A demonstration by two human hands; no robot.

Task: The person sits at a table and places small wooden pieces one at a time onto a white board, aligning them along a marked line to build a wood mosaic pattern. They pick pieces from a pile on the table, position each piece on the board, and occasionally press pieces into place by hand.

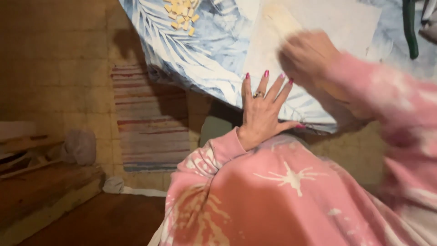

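Pressing flat on the near edge of the table, my left hand [262,114] lies palm down with fingers spread and straight; it grips nothing; the nails are painted pink and a ring sits on one finger. It rests on the blue and white leaf-patterned tablecloth [200,54], just beside the near corner of the pale, flat rectangular sheet [337,23] spread on that cloth.

My right hand [307,57] is above the pale sheet, over its left part; it is blurred by motion; I cannot tell how far it is open, nor whether it holds anything; a faint yellowish smear at its upper left cannot be identified. Both arms wear the pink sleeves with white splash pattern [282,191]; the left sleeve fills the lower middle of the view, the right one the right side.

A small heap of pale yellow rectangular pieces [181,16] lies on the cloth at the far left of the table, well apart from both hands; a dark green handled object [409,27] lies at the far right edge. Below the table, a striped woven rug [148,123] covers the tiled floor; worn wooden steps [41,182] occupy the lower left.
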